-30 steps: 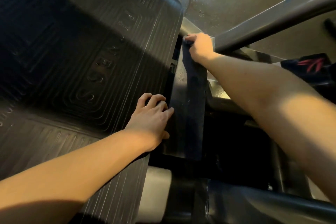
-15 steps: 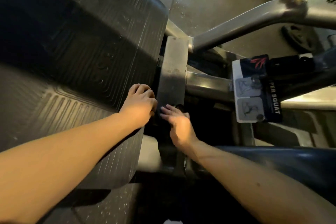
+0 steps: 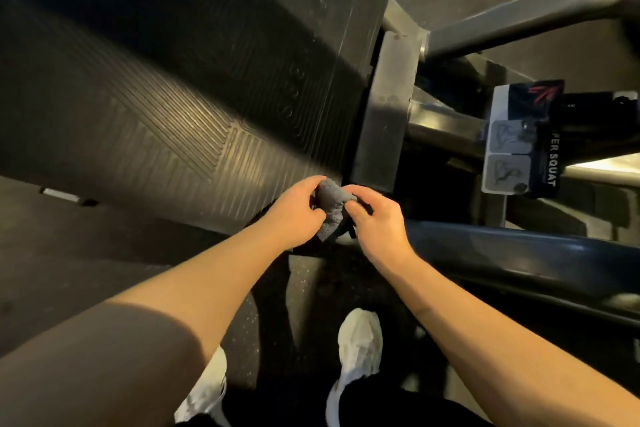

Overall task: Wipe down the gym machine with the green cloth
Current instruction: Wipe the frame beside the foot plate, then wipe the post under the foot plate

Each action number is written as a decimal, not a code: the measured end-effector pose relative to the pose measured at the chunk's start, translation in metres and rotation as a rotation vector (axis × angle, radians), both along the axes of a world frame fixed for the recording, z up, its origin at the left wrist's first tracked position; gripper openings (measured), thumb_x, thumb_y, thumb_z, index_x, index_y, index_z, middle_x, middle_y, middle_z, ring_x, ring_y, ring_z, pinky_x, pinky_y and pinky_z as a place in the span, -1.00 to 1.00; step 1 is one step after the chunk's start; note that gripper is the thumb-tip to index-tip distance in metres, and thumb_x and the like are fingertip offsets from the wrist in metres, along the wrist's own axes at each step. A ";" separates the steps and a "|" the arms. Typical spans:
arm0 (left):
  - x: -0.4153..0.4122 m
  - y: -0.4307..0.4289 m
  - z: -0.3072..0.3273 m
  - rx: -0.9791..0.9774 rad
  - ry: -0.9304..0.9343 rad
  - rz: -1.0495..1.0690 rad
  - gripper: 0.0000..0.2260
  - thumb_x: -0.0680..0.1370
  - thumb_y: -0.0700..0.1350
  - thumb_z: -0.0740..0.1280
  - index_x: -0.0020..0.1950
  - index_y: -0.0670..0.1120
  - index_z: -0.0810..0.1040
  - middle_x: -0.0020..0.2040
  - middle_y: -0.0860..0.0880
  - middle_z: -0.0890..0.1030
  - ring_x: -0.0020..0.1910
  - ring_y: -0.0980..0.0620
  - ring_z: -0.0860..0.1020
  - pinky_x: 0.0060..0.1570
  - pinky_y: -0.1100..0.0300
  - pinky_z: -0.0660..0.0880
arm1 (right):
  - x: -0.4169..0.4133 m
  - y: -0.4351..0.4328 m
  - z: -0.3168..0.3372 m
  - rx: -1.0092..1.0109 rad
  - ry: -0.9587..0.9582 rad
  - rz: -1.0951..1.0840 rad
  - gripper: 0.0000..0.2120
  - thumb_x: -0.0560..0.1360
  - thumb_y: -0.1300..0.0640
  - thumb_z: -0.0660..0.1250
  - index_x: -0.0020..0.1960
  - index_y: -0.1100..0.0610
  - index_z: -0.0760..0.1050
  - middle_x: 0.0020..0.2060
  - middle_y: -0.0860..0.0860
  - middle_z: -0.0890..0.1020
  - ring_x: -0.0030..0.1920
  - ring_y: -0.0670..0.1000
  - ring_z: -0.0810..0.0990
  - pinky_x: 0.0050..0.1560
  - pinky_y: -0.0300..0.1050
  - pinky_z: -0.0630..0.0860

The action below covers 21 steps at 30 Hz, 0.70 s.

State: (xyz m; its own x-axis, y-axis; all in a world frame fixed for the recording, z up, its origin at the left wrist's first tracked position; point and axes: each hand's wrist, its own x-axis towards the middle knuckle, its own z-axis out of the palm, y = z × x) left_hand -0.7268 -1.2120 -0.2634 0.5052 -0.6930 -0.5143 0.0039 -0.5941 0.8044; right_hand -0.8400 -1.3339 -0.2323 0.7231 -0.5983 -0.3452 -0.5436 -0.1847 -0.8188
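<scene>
the cloth [image 3: 330,206] sits bunched between your two hands, out in front of you, just off the near corner of the plate [image 3: 173,97]. it reads grey in this light, not green. its long axis runs up and down the view: a wad at the top, a tail hanging below between your wrists.

your left hand [image 3: 298,210] grips it from the left, fingers curled round the wad. your right hand [image 3: 375,218] pinches its right edge between thumb and fingertips, the other fingers loosely bent. neither hand is spread wide and neither holds anything else. whether the cloth brushes the plate's edge i cannot tell. it looks to be held free.

the machine [image 3: 502,24] lies beyond your hands, away from you. the post [image 3: 384,107] stands straight ahead of the right hand, its near end just past those fingertips and its long axis running away from you. the ribbed plate spreads ahead and to the left of the left hand. so the right hand is nearer the post, the left nearer the plate.

my guess is you're gathering the cloth into a pad, and no wiping stroke is under way. whichever hand takes it, the reach is forward and up, not sideways.
</scene>
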 end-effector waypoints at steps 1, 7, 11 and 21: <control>0.001 0.010 0.005 0.010 0.032 0.016 -0.42 0.57 -0.24 0.36 0.57 0.06 0.33 0.43 0.03 0.48 0.34 0.03 0.50 0.38 0.02 0.46 | 0.003 0.010 0.006 0.036 0.008 0.004 -0.75 0.62 0.34 0.28 0.16 0.13 0.67 0.01 -0.06 0.71 0.01 -0.24 0.64 -0.03 -0.44 0.48; 0.016 0.086 0.034 0.169 -0.094 0.017 -0.75 0.53 0.00 0.47 0.15 -0.04 0.57 0.02 0.06 0.44 0.11 -0.03 0.44 0.15 0.04 0.45 | 0.014 0.064 0.025 0.123 0.087 -0.004 -0.77 0.65 0.23 0.27 0.18 0.02 0.65 0.02 -0.10 0.71 0.08 -0.15 0.65 0.09 -0.25 0.59; 0.027 0.142 0.061 0.163 -0.022 0.051 -0.83 0.48 0.09 0.43 -0.06 0.04 0.56 0.04 0.13 0.49 0.16 0.10 0.39 0.22 0.08 0.42 | 0.027 0.103 0.049 0.149 0.113 -0.023 -0.80 0.65 0.24 0.28 0.18 0.07 0.64 0.01 -0.10 0.70 0.03 -0.24 0.64 -0.03 -0.39 0.55; 0.067 0.271 0.155 0.224 0.131 0.298 -0.80 0.54 -0.16 0.42 -0.07 -0.01 0.39 -0.16 -0.03 0.49 -0.22 0.05 0.44 -0.27 0.20 0.37 | 0.093 0.234 0.135 0.125 0.231 -0.056 -0.79 0.59 0.27 0.38 0.13 0.04 0.47 -0.02 -0.09 0.61 0.03 -0.16 0.61 0.07 -0.28 0.54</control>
State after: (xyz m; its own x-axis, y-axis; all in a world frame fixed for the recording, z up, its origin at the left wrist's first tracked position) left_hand -0.6598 -0.9414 -0.1081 0.5874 -0.3892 -0.7096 0.2967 -0.7121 0.6363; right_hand -0.7472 -1.1000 -0.0968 0.5835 -0.5770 -0.5715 -0.7255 -0.0543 -0.6861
